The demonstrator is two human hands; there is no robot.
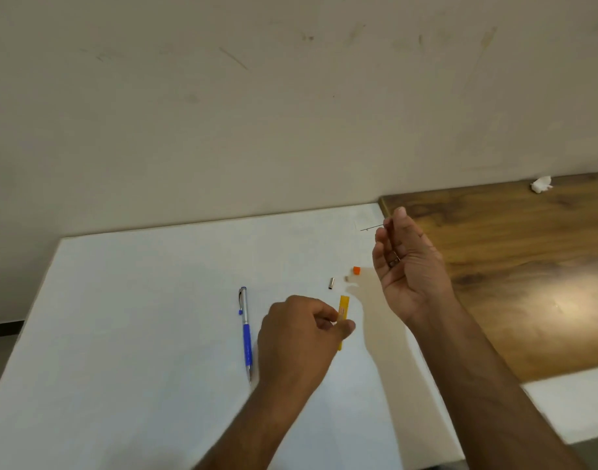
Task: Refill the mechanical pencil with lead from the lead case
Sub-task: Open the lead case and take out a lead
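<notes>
I see a big white table (138, 317) with a brown wood top (528, 266) beside it on the right. My left hand (301, 337) pinches the yellow lead case (344, 305), which lies long-ways, pointing away from me. My right hand (406, 262) is up in the air, fingers pinched on a thin lead (370, 228) that pokes out to the left. The blue and silver mechanical pencil (245, 330) lies flat left of my left hand, tip toward me. A silver cap (332, 283) and a small orange cap (356, 270) sit near the case's far end.
</notes>
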